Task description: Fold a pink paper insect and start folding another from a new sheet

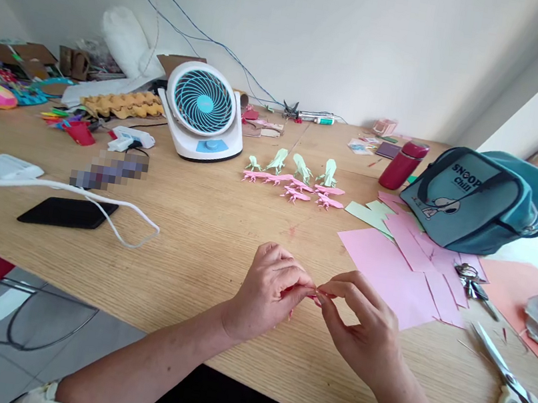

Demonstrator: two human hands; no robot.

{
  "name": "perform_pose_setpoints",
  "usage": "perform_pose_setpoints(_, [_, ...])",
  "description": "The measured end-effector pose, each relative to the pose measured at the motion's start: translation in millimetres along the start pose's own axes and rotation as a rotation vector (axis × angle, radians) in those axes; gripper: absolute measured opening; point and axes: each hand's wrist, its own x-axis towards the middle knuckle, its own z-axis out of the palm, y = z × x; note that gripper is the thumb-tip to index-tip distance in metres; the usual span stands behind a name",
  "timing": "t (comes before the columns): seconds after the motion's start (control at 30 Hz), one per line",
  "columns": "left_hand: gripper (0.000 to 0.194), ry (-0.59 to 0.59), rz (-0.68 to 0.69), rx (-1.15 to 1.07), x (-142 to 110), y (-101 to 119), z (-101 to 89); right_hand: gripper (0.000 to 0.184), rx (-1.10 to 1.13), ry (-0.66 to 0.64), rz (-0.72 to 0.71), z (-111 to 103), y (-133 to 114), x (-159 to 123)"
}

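Close to the table's front edge, my left hand [265, 292] pinches a small pink folded paper piece [318, 299], mostly hidden by the fingers. My right hand [364, 327] meets it there, thumb and fingertips closed on the piece's right end. A bit of pink also shows beneath the left palm. Farther back stand several folded-paper insects: a row of pale green insects [300, 168] behind pink insects [295, 194]. Beside my right hand lie pink paper sheets [389, 273] and green paper strips [370, 217].
Open scissors [508, 380] lie at the right, near keys [470, 275]. A teal bag [476, 202] and red flask [403, 166] stand behind the paper. Toward the back left is a white fan [206, 114]; a black phone [68, 213] and white cable [129, 205] lie nearer.
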Motion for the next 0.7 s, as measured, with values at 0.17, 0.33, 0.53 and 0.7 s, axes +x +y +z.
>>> perform_pose_setpoints(0.17, [0.013, -0.048, -0.001, -0.037, -1.0, -2.0, 0.2, 0.019, -0.069, -0.056, -0.065, -1.2, 2.0, 0.6])
perform_pose_setpoints(0.33, [0.017, -0.081, -0.013, -0.071, -0.9, -2.6, 1.3, 0.017, -0.094, -0.103, -0.085, -2.3, 1.8, -0.3])
perform_pose_setpoints(0.53, [0.023, -0.065, -0.074, -0.173, 0.0, -2.3, 2.8, 0.015, -0.03, -0.115, -0.054, -2.4, 2.7, -0.9])
perform_pose_setpoints(0.7, [0.03, -0.079, -0.191, -0.363, 2.2, -0.2, 2.1, 0.013, 0.075, -0.059, -0.002, -2.4, 4.4, 1.0])
